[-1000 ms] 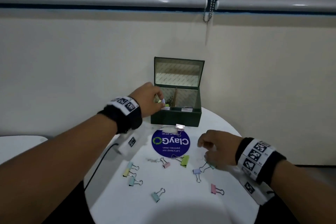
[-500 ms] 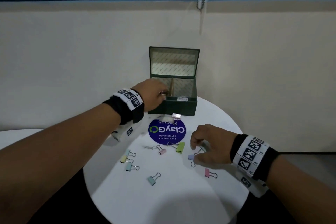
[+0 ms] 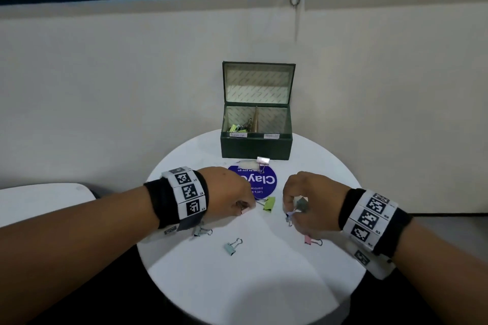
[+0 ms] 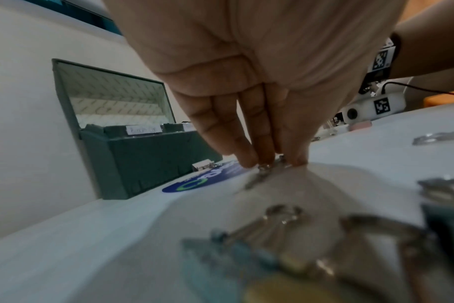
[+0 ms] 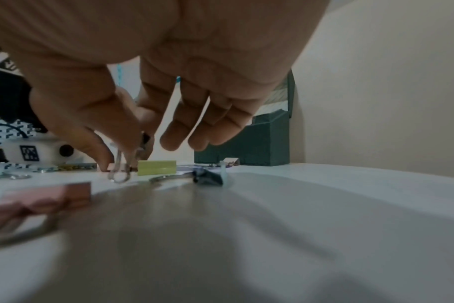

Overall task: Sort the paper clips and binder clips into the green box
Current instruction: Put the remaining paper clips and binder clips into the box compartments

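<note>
The green box stands open at the table's far edge, with binder clips in its left compartment. My left hand is down on the table by the blue sticker, its fingertips pinching a pink binder clip by the wire handles. My right hand pinches a lilac binder clip between thumb and forefinger, its wire loop hanging just over the table. A lime clip lies between the hands, and a dark clip lies under my right fingers.
A round blue sticker lies in front of the box, with a pale pink clip at its far edge. Loose clips lie nearer me: teal, blue, pink. The round white table drops off on all sides.
My left hand has come back from the box's left compartment to the table and closed on the pink clip. My right hand has taken up the lilac clip.
</note>
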Demonstrator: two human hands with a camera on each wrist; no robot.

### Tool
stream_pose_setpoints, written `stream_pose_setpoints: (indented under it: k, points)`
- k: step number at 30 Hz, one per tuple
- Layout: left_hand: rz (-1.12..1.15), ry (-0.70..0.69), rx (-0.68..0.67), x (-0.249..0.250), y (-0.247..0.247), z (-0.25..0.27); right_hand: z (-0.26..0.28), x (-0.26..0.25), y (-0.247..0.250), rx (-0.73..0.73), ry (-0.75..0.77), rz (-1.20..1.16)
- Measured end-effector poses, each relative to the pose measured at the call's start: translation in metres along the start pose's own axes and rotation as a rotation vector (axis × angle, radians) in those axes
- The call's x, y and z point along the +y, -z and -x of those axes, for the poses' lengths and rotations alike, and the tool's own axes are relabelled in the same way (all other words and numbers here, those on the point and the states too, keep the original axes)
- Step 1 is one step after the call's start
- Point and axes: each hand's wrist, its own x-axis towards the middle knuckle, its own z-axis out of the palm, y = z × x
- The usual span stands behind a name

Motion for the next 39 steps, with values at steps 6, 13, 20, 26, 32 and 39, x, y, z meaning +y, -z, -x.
stream_pose_setpoints:
  k: [6, 13, 20, 26, 32, 39]
  points:
    - [0.166, 0.09, 0.068, 0.001, -0.004, 0.009, 0.012, 0.002, -0.001, 0.09, 0.009, -0.06]
    - [0.963, 0.429, 0.128, -0.032, 0.008, 0.034, 0.011, -0.001, 0.001, -0.145, -0.036, 0.073]
    - [0.472, 0.455, -0.125, -0.042, -0.007, 0.064, 0.02, 0.002, -0.002, -0.24, -0.065, 0.168]
    - [0.147, 0.372, -0.111, -0.036, -0.015, 0.065, 0.015, 0.003, -0.008, -0.158, -0.026, 0.143]
    - [0.391, 0.334, -0.002, -0.048, -0.015, 0.06, 0.011, 0.002, -0.008, -0.08, 0.009, 0.083]
    - [0.618, 0.408, 0.357, -0.094, 0.029, 0.014, -0.039, -0.015, 0.025, 0.052, 0.097, -0.02]
